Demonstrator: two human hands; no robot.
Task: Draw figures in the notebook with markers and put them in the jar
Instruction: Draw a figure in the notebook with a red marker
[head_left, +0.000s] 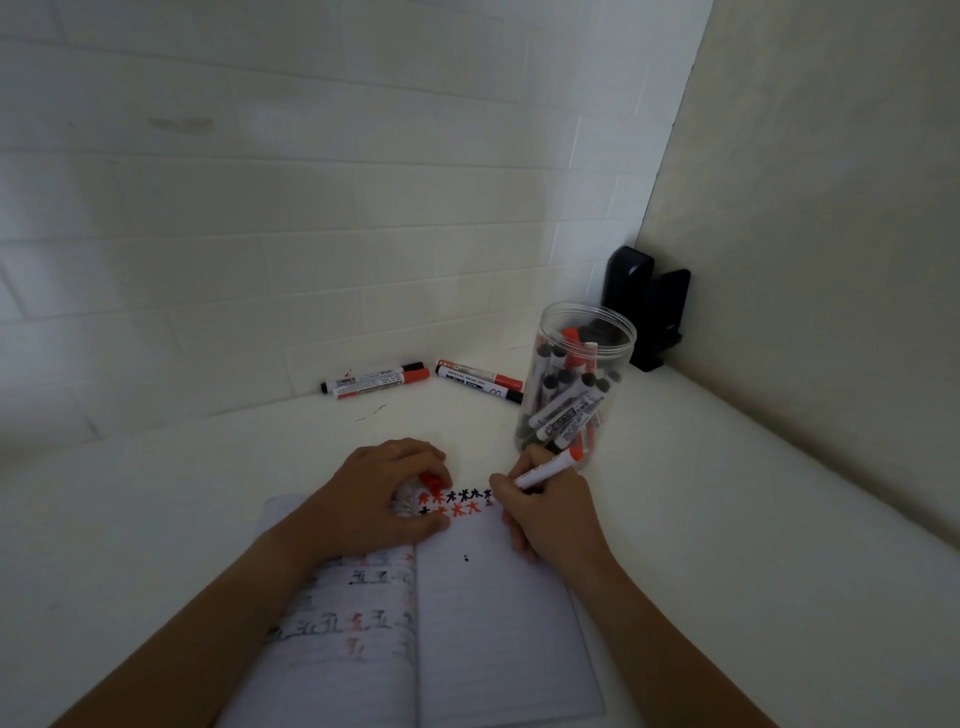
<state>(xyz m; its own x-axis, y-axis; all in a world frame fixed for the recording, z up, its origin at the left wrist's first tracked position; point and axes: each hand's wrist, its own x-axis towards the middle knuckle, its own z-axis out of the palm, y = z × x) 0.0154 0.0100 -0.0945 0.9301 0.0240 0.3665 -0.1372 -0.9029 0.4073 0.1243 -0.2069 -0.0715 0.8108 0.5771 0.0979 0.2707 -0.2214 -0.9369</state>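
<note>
An open lined notebook (498, 613) lies in front of me, with red and black figures (457, 503) in rows at the top of its right page. My right hand (545, 512) grips a white marker with a red end (550, 467), its tip down at the right end of the figures. My left hand (384, 493) rests on the top of the left page with fingers curled around a red cap (430, 480). A clear plastic jar (574, 384) with several red and black markers stands just beyond my right hand.
Two pairs of red and black markers (376, 382) (480, 382) lie by the tiled back wall. A black device (647, 312) stands in the corner behind the jar. A side wall panel (810, 260) closes off the right.
</note>
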